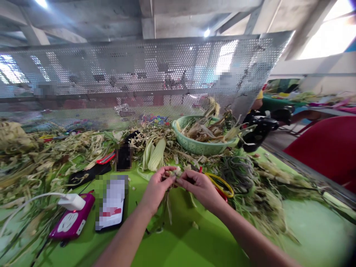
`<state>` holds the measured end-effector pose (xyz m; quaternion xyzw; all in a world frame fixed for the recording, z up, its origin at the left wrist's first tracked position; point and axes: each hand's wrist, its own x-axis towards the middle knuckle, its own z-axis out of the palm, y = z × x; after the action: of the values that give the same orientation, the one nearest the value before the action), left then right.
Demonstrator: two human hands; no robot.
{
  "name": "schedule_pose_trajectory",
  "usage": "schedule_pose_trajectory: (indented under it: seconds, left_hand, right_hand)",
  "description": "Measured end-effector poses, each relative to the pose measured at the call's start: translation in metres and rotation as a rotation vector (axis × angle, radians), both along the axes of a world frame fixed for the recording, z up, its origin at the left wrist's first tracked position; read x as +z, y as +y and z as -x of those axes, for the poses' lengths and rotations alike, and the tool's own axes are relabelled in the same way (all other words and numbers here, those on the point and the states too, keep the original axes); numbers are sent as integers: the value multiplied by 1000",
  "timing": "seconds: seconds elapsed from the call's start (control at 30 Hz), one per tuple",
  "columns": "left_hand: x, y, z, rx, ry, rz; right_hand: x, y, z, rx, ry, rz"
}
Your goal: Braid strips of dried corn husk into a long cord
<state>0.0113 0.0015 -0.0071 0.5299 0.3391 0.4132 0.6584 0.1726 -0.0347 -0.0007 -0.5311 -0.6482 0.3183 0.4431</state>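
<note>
Over the green table (178, 246), my left hand (161, 182) and my right hand (199, 188) meet, both closed at the fingertips. Pinched between them is a small piece of pale corn husk (178, 171), with narrow husk strips (169, 211) hanging below. The fingers hide part of the piece. Just beyond the left hand lies a pale green folded corn husk (157, 155). Scissors with yellow and red handles (226, 186) rest beside my right wrist, next to a tangled bundle of grey-green cord (239, 172).
A green plastic basket (198, 147) of dry husks stands behind. At left lie a phone (114, 204), a purple power strip (75, 218) with a white charger (71, 201), and a red cutter (106, 158). Husk scraps cover the back; a perforated metal screen (133, 81) rises there.
</note>
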Motion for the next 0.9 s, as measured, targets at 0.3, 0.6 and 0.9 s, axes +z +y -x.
schedule_pose_trajectory:
  seconds: [0.3,0.6,0.9]
  left_hand:
    - [-7,7,-1,45,-118,95]
    - [-2,5,2,42,-71,73]
    - [-5,8,4,48,-95,70]
  right_hand:
    - [20,4,-25,-88,-352,-124]
    - [17,-29,-84,-183,-944,148]
    - [13,-29,-73,-315,-964,243]
